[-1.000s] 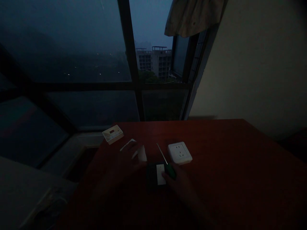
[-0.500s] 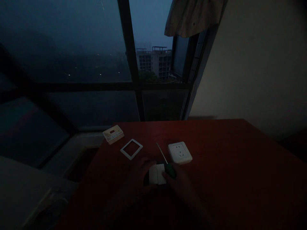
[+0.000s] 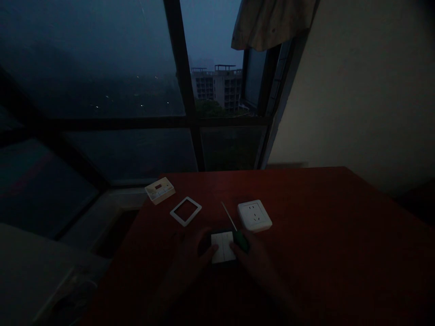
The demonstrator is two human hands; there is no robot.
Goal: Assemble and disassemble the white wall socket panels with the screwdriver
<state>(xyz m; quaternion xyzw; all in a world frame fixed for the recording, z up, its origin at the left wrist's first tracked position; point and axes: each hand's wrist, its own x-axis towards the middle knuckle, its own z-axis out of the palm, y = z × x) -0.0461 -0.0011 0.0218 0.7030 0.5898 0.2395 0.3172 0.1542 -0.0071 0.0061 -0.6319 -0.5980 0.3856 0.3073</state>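
Note:
A white light switch [image 3: 223, 247] with two side-by-side rockers and a dark edge is between my hands, near the front of the table. My left hand [image 3: 192, 253] grips its left side, the thumb pressing on the face of the left rocker. On the other side, my right hand [image 3: 254, 258] is closed on the right edge with its thumb on the right rocker. The green handle of a screwdriver [image 3: 242, 242] is against my right hand, its thin shaft pointing up and left; I cannot tell whether the fingers hold it too. Shadow hides most of the fingers.
A white wall socket [image 3: 254, 215] lies just beyond my right hand. A white square frame [image 3: 186, 211] is ahead of my left hand, with a cream mounting box [image 3: 160, 190] at the table's back left. The red-brown table [image 3: 306, 199] stands by a window.
My left thumb has moved onto the left rocker, and the left fingers have shifted at the switch's edge. The right hand and screwdriver have hardly moved.

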